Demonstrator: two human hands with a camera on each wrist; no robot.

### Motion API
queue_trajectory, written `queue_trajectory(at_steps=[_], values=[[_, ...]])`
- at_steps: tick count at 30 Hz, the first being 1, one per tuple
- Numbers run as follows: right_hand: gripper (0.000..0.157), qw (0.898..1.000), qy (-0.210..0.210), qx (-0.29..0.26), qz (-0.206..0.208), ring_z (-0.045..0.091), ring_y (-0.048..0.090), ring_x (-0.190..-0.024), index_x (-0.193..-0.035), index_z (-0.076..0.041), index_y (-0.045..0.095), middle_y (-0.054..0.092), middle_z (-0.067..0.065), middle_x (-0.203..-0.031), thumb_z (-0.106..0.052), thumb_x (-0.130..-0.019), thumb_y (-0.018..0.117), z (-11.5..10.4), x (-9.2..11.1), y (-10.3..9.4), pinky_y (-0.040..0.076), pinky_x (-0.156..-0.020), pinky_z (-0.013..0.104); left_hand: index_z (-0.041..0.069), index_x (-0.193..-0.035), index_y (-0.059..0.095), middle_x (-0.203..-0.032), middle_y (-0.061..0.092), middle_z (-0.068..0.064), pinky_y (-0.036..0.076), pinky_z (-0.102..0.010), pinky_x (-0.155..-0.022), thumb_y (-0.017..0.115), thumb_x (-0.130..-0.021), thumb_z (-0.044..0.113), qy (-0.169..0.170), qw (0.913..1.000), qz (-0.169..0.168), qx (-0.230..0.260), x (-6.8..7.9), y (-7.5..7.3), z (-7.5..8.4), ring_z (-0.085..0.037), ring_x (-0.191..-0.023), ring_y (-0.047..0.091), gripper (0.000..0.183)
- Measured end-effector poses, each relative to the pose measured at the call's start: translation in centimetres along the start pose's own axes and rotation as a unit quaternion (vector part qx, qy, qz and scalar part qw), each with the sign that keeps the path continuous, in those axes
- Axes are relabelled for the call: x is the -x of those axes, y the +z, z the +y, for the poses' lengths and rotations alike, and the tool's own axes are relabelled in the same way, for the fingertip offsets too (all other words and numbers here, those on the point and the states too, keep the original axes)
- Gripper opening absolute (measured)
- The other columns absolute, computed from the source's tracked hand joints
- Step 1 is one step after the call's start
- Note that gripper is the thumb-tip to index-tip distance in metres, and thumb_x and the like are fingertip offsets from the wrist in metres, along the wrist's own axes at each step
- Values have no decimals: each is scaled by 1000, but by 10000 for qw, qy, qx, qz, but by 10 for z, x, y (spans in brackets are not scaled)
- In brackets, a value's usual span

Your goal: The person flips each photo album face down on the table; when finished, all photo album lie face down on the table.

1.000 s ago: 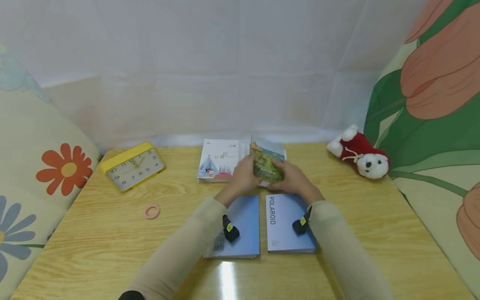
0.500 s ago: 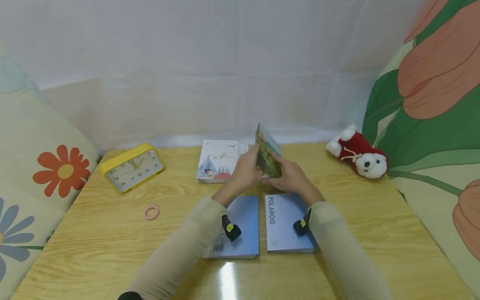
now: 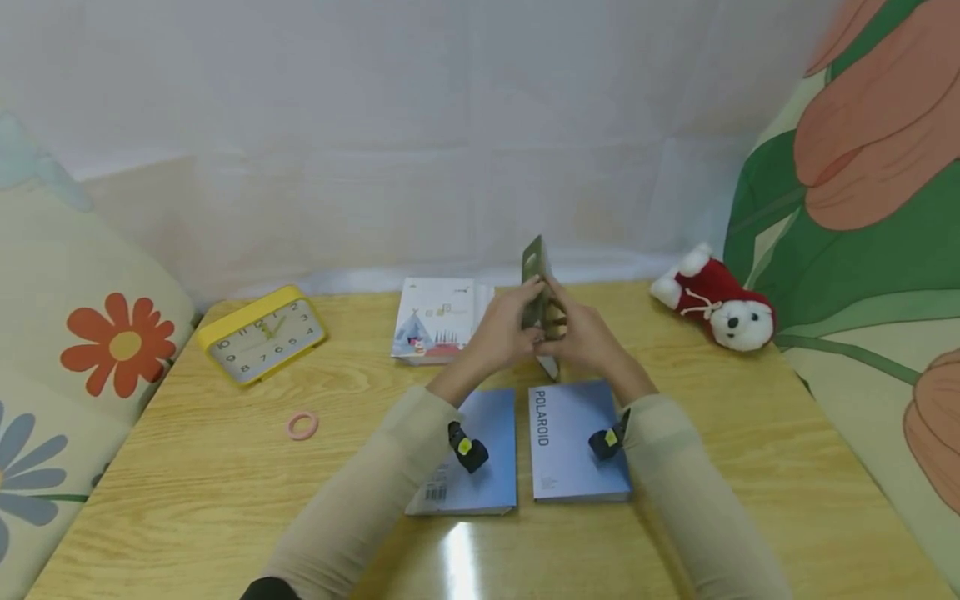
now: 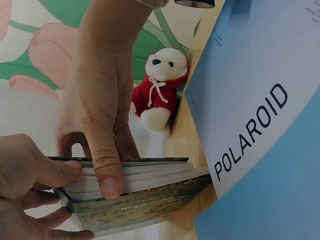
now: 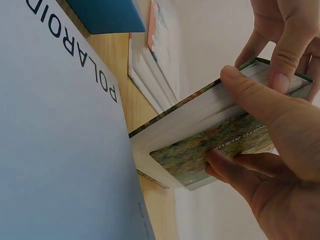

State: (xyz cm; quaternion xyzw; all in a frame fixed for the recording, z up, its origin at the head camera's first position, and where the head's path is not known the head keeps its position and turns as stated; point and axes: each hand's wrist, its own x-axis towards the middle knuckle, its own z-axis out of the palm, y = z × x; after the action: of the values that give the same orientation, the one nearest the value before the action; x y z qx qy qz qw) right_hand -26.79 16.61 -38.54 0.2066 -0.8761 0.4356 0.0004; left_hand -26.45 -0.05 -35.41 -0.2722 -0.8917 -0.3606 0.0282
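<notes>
You have the photo album raised on edge between both hands, just beyond the POLAROID album on the table. Your left hand grips the album from one side and your right hand from the other, thumbs over the edges of its pages. Those pages look slightly fanned between the covers. From these angles it's hard to say whether the lower corner rests on the table or hangs free.

The step in hand seems to be turning or squaring this album in your grasp. The next move, as I judge it, calls for firm, even pressure on both covers, so that the pages don't splay, before you lower or tilt it.

As for writing, the cover you hold carries small pale lettering, which appears to read PHOTO ALBUM. The POLAROID album spells its name in large dark capitals; its small print is too fine to read. Just left of it, the blue album has a barcode. Beyond it and to its left, the white album shows a tent drawing and tiny illegible text. Well left of it, the yellow alarm clock bears plain numerals.
</notes>
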Motion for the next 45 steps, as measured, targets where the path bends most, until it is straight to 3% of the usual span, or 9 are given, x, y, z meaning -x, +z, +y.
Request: queue_trajectory(at_steps=[13,17,20,22,25,28,34,39,45], values=[[103,9998,-34,-176,-7,44,53,-124,-160,-11,16,27,18,-159,7,-79,77,-5,2,-17,55,-92,39,-4,-150,32,-160,23,-15,31,-41,-115,66,-92,2,143,9977,-621,-232,-10,2,13,-38,-143,30,67],[96,9997,-49,-206,-83,45,52,-124,-158,-7,20,32,21,-157,11,-80,73,-3,3,-20,54,-93,43,-7,-147,38,-158,30,-19,33,-41,-114,67,-92,7,121,9984,-560,2,-10,3,14,-37,-141,34,64],[94,9998,10,-141,-115,46,53,-122,-158,-6,23,34,23,-155,11,-81,73,-2,3,-22,55,-92,44,-5,-150,35,-156,31,-22,38,-45,-111,72,-88,9,-104,9968,-482,634,-8,6,11,-38,-138,38,73],[94,9999,81,-81,-119,45,55,-120,-158,-8,24,36,24,-153,9,-80,75,-2,4,-23,55,-91,43,0,-153,29,-154,32,-21,39,-47,-110,73,-82,1,-359,9875,-485,1453,-7,9,7,-37,-137,39,84],[97,9996,230,16,-131,42,55,-121,-158,-12,24,38,23,-152,0,-80,80,-2,5,-23,55,-92,43,8,-154,21,-148,38,-18,42,-47,-107,72,-73,-11,-809,9626,-587,2516,-5,18,0,-36,-134,42,97],[100,9993,319,109,-145,40,52,-126,-159,-15,21,38,22,-153,-11,-81,83,-1,6,-22,52,-96,46,10,-154,21,-144,46,-16,42,-45,-107,70,-68,-18,-1123,9478,-754,2888,-5,28,-9,-33,-131,46,103],[102,9994,315,30,-111,40,49,-130,-160,-16,19,37,22,-153,-17,-80,84,1,6,-22,48,-101,46,17,-157,17,-142,50,-11,37,-45,-110,78,-66,-13,-1096,9548,-832,2633,-10,48,-24,-30,-127,50,114],[103,9993,342,-38,-143,38,48,-131,-160,-17,18,36,20,-154,-19,-81,84,2,7,-21,48,-101,45,19,-158,14,-144,48,-12,36,-50,-110,83,-70,2,-1367,9668,-767,2018,-12,64,-34,-32,-130,47,113],[103,9987,265,-428,-51,39,46,-133,-160,-17,20,31,16,-158,-17,-79,84,6,8,-21,47,-102,46,16,-159,12,-148,44,-15,34,-54,-111,84,-72,5,-1419,9705,-709,1814,-11,70,-36,-36,-133,44,113]])
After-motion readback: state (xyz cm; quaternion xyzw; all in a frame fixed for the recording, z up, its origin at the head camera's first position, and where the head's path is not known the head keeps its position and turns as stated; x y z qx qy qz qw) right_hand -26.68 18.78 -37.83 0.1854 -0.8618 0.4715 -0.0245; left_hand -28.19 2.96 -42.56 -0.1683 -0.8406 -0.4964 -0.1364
